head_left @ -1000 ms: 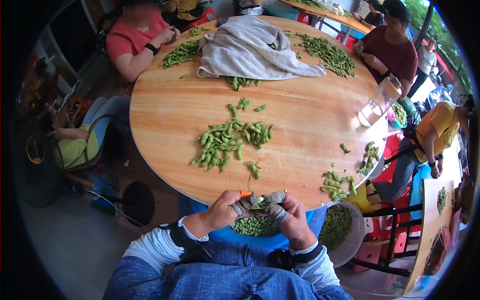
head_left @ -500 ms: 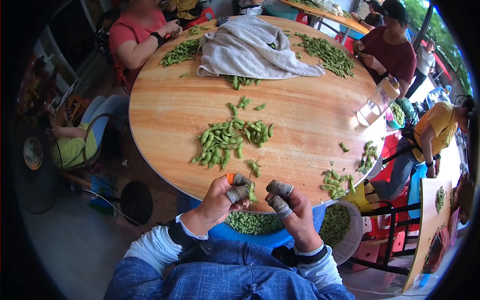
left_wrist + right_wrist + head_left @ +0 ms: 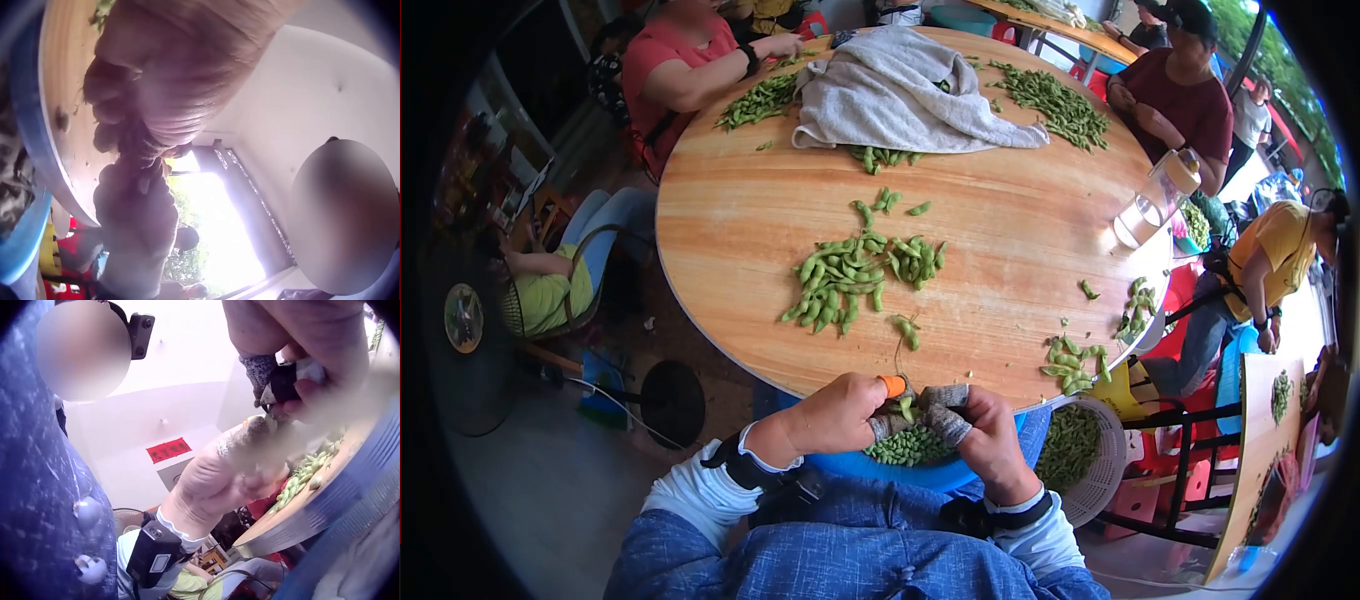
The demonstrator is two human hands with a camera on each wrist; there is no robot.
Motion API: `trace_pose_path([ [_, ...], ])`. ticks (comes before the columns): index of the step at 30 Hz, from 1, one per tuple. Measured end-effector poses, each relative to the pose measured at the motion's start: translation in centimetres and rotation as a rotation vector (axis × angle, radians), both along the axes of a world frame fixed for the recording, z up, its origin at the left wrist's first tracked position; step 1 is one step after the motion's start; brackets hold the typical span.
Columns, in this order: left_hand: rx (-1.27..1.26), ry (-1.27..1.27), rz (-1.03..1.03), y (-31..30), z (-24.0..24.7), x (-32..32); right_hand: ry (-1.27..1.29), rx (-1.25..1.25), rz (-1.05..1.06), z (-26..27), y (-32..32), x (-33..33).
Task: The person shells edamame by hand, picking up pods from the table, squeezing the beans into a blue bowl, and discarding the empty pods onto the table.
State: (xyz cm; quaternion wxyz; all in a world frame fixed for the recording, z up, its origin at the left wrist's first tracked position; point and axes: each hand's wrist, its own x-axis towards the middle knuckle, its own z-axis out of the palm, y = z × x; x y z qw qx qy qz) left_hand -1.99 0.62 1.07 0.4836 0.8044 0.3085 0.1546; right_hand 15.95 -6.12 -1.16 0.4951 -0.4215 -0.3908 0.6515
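My left hand, with an orange cover on a finger and grey cloth finger covers, pinches a green edamame pod. My right hand, also in grey finger covers, meets it from the other side, thumb and finger at the pod. In the right wrist view a black band with pale parts shows among the right hand's curled fingers. Just below both hands, a blue basin holds shelled green beans. The left wrist view shows the hands together, the pod hidden there.
Edamame pods lie on the round wooden table, more near its right edge. A grey towel covers a heap at the back. A clear bottle stands at right, above a basket of pods. Other people sit around.
Half a second ago my hands were apart, the left holding a pod. Now the right hand has come back left to meet it, and both work at the pod over the basin.
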Motion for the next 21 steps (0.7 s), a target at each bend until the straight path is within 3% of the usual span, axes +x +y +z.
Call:
trace_pose_path([
  [8,-0.557,-0.400,0.207,-1.4,-1.5,0.8,0.079,-0.021,-0.071,0.7,-0.4,-0.2],
  [17,-0.487,-0.428,0.247,-1.7,-1.9,1.1,0.058,-0.030,-0.094,-0.6,-0.1,-0.3],
  [21,-0.580,-0.454,0.257,-1.9,-2.1,1.3,0.041,-0.007,-0.100,-0.4,-0.1,-0.4],
])
